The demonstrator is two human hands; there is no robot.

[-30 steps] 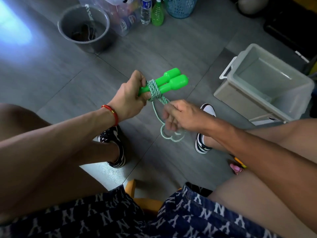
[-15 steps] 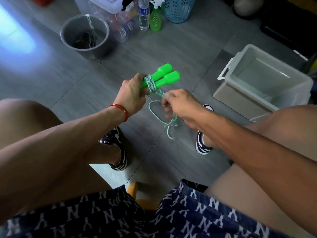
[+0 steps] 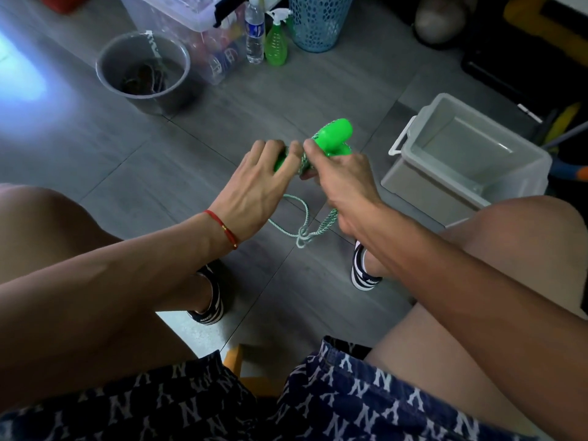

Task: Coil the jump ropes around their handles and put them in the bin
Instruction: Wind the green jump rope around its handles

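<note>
The 2 bright green plastic jump-rope handles (image 3: 331, 136) are held together above the grey tiled floor (image 3: 95, 160), between the knees and left of the open grey plastic bin (image 3: 410, 179). The left hand (image 3: 254, 186) is laid over the near ends with fingers only loosely bent; how firmly the handles are gripped cannot be told. The right hand (image 3: 343, 176) is curled around the wrapped section, thumb and fingers pinching the green-and-white braided cord (image 3: 305, 224) against the handles. Several turns are seen on the handles; a slack loop with a tangled knot hangs below both hands.

Risks, as judged:
- Turns could be loosened if the right pinch is relaxed before the tail is secured.
- The hanging knot may be snagged, leaving a lumpy coil.
- With the left hold this light, the 2 handles could be splayed and the wraps shed.
- An unsecured tail could be unravelled on the drop into the bin.
</note>
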